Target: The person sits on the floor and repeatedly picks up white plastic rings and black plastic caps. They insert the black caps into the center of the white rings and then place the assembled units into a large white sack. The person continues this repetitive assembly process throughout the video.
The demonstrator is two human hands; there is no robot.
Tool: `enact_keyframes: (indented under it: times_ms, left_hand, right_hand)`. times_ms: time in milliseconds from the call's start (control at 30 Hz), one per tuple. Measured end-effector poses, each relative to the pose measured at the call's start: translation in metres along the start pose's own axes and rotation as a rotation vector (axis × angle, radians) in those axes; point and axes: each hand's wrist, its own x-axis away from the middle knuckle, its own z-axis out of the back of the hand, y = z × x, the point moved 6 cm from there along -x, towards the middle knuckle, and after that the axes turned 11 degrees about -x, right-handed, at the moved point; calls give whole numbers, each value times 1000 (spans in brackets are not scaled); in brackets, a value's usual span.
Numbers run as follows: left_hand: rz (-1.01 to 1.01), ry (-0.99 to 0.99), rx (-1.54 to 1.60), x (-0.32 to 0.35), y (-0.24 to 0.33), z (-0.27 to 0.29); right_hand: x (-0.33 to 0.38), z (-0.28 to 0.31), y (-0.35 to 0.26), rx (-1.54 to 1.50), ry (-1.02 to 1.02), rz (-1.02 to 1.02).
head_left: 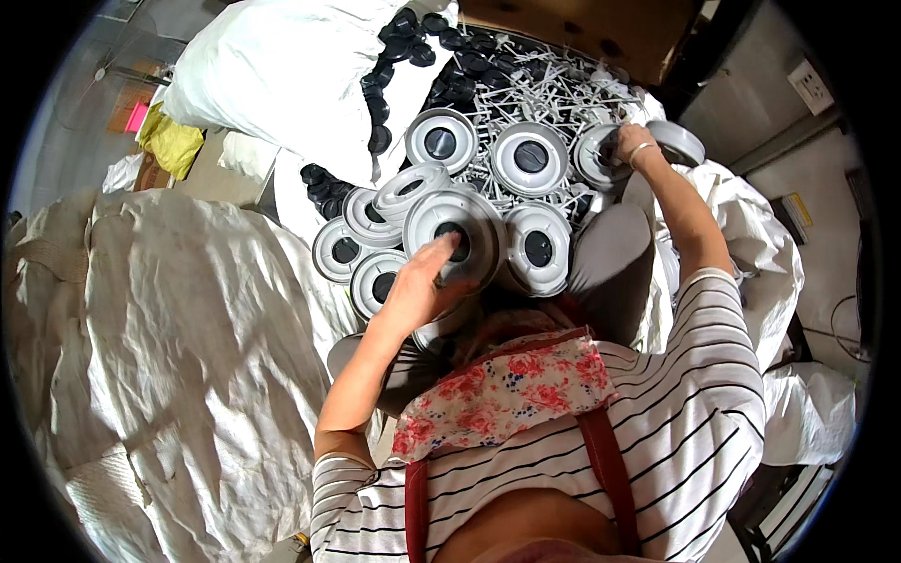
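Note:
My left hand is closed on a grey round wheel-like part with a black round insert in its middle. Its fingertips lie near the insert and are slightly blurred. Several like parts, such as one grey wheel-like part, lie around it with black inserts of their own. Farther off to the right, my right hand is closed at the middle of another grey wheel-like part. The fingers cover that centre, so what they grip there is partly hidden. Beside that hand a grey ring-shaped part leans tilted.
White plastic stems lie heaped behind the wheel-like parts. Loose black round caps are strewn at the back left, by a full white sack. White woven sheeting spreads on my left. A cardboard box stands behind.

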Motion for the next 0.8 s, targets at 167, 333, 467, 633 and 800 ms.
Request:
enact_keyframes:
  times_ms: [167, 333, 467, 633, 800]
  left_hand:
    - [250, -143, 185, -46, -16, 20]
    - [-110, 200, -373, -111, 6, 46]
    - [-141, 217, -206, -133, -32, 56]
    - [693, 440, 484, -98, -113, 61]
    - [707, 703, 956, -77, -145, 53]
  right_hand:
    - [-1, 96, -68, 80, 400, 227]
    - [23, 184, -198, -526, -29, 416]
    - [-43, 138, -250, -902, 66, 633]
    - [-162, 31, -259, -973, -30, 49]
    - [-177, 0, -281, -895, 152, 3]
